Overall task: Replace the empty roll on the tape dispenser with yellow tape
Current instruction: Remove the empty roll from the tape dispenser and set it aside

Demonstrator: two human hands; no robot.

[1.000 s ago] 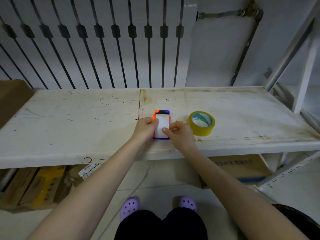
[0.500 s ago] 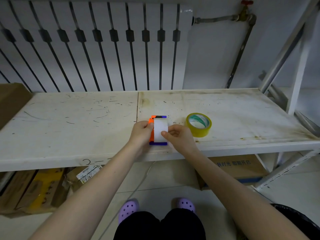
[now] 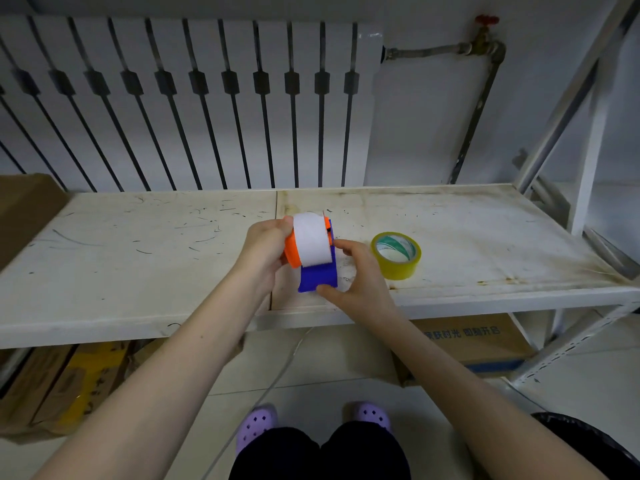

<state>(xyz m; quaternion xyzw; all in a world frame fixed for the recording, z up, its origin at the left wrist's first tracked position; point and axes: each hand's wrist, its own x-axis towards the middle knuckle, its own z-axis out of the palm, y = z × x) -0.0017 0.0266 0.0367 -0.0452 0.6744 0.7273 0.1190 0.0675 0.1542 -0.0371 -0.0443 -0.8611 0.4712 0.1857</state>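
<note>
The tape dispenser [image 3: 317, 277] has a blue body and an orange wheel, and a white empty roll [image 3: 310, 241] sits around that wheel. It is lifted and tilted above the white shelf [image 3: 138, 271]. My left hand [image 3: 265, 249] grips the orange wheel side. My right hand [image 3: 356, 275] holds the blue body, thumb at its lower edge and fingers on its right side. The yellow tape roll [image 3: 397, 255] lies flat on the shelf, just right of my right hand and apart from it.
A radiator [image 3: 194, 98] and a pipe with a red valve [image 3: 485, 32] stand behind the shelf. A shelf upright [image 3: 588, 150] rises at the right. Cardboard boxes [image 3: 481, 341] sit underneath, another box [image 3: 24, 209] at far left.
The dispenser was lying flat on the shelf under both hands. Now it is raised and tipped up, its white roll facing me, and my right hand has shifted to the blue body.
</note>
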